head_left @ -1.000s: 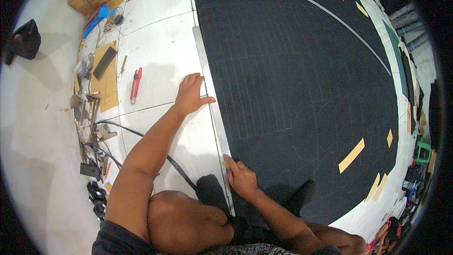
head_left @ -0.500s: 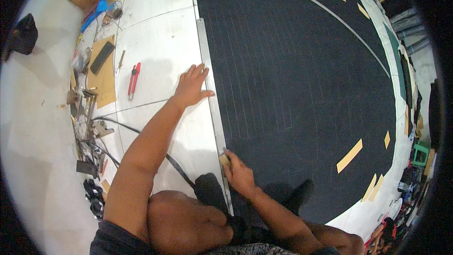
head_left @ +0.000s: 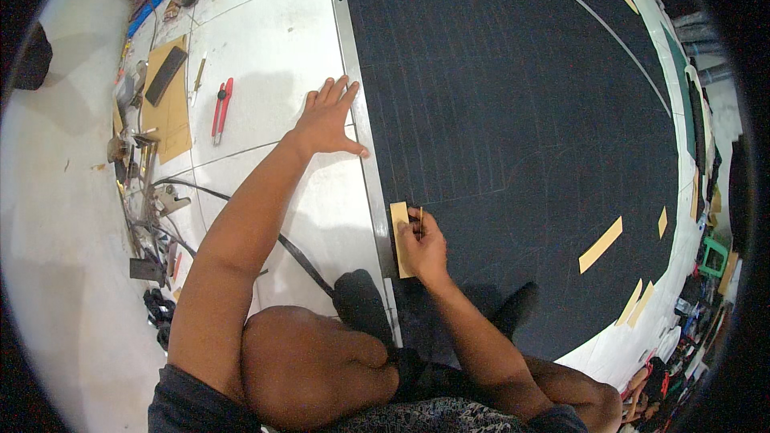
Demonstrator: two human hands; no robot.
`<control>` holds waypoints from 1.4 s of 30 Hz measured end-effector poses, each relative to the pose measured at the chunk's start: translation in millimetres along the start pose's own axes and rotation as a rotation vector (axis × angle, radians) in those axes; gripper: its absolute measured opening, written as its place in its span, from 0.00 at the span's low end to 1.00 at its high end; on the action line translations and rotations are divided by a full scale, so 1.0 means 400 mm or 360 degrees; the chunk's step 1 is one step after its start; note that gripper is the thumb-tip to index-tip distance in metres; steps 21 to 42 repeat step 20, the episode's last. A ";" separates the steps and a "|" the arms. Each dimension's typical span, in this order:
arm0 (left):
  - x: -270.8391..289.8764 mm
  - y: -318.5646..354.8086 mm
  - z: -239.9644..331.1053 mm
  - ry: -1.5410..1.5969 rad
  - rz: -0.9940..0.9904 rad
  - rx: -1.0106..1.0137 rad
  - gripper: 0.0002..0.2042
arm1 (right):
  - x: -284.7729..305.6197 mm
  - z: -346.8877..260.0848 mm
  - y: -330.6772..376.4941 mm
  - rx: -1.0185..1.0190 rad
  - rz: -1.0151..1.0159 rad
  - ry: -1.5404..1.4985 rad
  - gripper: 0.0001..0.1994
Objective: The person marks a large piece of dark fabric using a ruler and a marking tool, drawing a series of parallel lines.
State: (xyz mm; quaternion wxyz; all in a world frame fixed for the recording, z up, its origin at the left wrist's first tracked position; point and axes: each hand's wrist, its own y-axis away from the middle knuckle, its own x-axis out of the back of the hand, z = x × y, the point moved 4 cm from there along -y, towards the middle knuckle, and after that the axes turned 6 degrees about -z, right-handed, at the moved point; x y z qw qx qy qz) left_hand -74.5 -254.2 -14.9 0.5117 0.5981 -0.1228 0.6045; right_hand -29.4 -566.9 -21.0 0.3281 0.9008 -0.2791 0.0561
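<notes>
My left hand (head_left: 326,122) lies with fingers spread, its fingertips and thumb on a long metal ruler (head_left: 353,88). The ruler runs along the left edge of a large dark cloth (head_left: 513,112) marked with faint pale lines. Against the ruler's right side, near its lower part, my right hand (head_left: 425,252) has its fingers curled at a tan card strip (head_left: 400,212), which sits lengthwise beside the ruler. A thin brownish stick (head_left: 422,218) pokes up between those fingers; its kind is too small to tell.
Left on the white surface lie a red tool with two long legs (head_left: 222,111), a black block (head_left: 166,76) on brown card, cords and metal tools. More tan strips (head_left: 601,244) and a curved pale rule (head_left: 589,20) rest on the cloth. A green stool (head_left: 712,256) stands far right.
My right hand has moved up and slightly right, and the tan strip now lies beside the ruler. My left hand stays spread on the ruler. The whole view has shifted a little.
</notes>
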 end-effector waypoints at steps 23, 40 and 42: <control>-0.010 -0.003 0.003 -0.0097 -0.0007 -0.0003 0.75 | -0.021 0.031 -0.001 0.0201 0.0053 0.0204 0.18; -0.010 -0.003 0.003 -0.0097 -0.0007 -0.0003 0.75 | -0.021 0.031 -0.001 0.0201 0.0053 0.0204 0.18; -0.010 -0.003 0.003 -0.0097 -0.0007 -0.0003 0.75 | -0.021 0.031 -0.001 0.0201 0.0053 0.0204 0.18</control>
